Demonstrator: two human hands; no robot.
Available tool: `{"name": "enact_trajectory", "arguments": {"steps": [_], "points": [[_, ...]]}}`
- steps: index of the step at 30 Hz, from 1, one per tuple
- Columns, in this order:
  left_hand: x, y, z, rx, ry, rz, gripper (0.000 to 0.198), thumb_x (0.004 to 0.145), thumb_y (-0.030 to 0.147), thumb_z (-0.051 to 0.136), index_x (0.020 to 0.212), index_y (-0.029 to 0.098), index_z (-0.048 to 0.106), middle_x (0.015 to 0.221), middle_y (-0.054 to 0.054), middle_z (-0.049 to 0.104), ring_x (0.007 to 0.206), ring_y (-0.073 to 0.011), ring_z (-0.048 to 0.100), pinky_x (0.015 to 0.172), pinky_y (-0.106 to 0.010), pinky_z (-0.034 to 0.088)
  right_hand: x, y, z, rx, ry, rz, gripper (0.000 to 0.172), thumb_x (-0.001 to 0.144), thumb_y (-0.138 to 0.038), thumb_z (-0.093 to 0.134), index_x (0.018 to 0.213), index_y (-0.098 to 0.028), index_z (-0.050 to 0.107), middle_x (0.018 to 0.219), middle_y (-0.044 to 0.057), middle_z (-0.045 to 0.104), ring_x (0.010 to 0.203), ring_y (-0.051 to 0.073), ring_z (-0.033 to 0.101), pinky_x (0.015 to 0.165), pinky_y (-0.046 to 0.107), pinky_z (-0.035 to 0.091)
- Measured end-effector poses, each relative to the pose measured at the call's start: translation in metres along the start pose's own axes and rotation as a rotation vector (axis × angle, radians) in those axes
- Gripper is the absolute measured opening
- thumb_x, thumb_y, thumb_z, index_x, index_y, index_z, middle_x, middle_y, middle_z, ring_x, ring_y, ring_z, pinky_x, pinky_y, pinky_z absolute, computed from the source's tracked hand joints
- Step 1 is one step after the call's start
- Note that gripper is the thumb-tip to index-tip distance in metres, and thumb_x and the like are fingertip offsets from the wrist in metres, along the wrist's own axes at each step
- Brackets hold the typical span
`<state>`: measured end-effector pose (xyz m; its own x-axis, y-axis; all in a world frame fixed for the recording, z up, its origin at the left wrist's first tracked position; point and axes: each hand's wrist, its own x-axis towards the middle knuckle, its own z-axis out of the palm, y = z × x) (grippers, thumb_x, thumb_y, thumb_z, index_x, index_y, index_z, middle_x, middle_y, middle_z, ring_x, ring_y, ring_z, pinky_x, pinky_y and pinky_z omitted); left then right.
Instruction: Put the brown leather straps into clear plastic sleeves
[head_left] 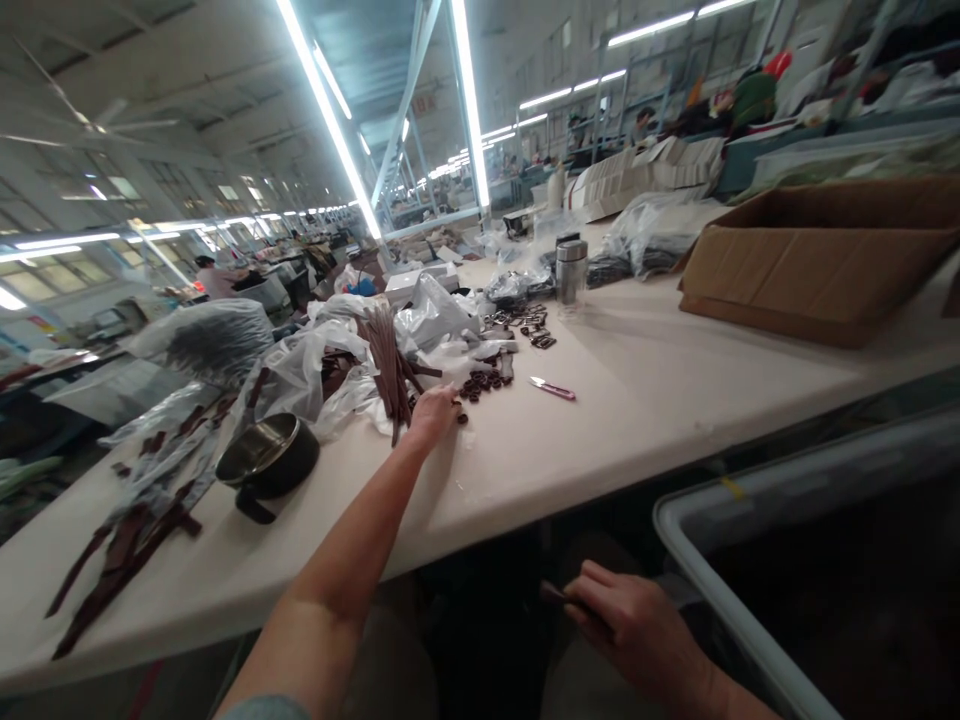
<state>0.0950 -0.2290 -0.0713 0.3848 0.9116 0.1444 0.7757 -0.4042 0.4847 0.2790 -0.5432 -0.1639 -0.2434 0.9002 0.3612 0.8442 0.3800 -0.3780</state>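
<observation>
My left hand (pixel 433 416) reaches across the table, its fingers curled down at the edge of a pile of small dark brown rings (pixel 486 384). What the fingertips pinch, if anything, is too small to make out. Just beside it, a bundle of long brown straps (pixel 386 365) lies over clear plastic bags. Below the table edge, my right hand (pixel 616 608) is closed around a dark brown strap (pixel 553 593), whose end sticks out past the thumb. Thread snips (pixel 553 388) with a pinkish handle lie right of the rings. Metal buckles (pixel 534 325) are heaped behind.
A dark pot with a handle (pixel 268 458) and loose brown straps (pixel 124 560) are on the left. A glass jar (pixel 571 272) stands at the back, a cardboard box (pixel 810 270) at the right. A grey bin (pixel 705 560) is beside my right hand.
</observation>
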Motion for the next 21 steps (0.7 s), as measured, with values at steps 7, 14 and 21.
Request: {"name": "enact_trajectory", "arguments": {"steps": [7,14,21], "points": [[0.008,-0.006,-0.006,-0.014,0.029,-0.093,0.006,0.067,0.014,0.074,0.072,0.018,0.074,0.076,-0.005,0.072,0.084,-0.0213,0.065,0.081,-0.030,0.046,0.004,0.005,0.003,0.031,0.008,0.036,0.027,0.098,-0.027,0.048,0.075,-0.021,0.060,0.071,0.000,0.060,0.056,0.013,0.058,0.053,0.026,0.034],[-0.017,0.013,-0.026,-0.388,0.068,-0.146,0.020,0.072,0.034,0.074,0.066,0.016,0.067,0.063,-0.003,0.067,0.069,-0.0179,0.065,0.069,-0.029,0.049,0.012,0.003,-0.019,0.251,0.122,0.166,0.020,0.091,-0.020,0.051,0.075,-0.021,0.062,0.069,0.000,0.058,0.058,0.014,0.058,0.053,0.025,0.043],[-0.166,0.040,0.010,-1.203,-0.246,-0.360,0.042,0.063,0.050,0.084,0.075,0.013,0.070,0.084,-0.009,0.075,0.063,-0.0107,0.063,0.061,-0.023,0.052,0.019,-0.019,-0.057,0.319,0.248,0.152,0.019,0.094,-0.027,0.054,0.084,-0.020,0.069,0.066,0.000,0.053,0.057,0.012,0.050,0.051,0.024,0.038]]}}
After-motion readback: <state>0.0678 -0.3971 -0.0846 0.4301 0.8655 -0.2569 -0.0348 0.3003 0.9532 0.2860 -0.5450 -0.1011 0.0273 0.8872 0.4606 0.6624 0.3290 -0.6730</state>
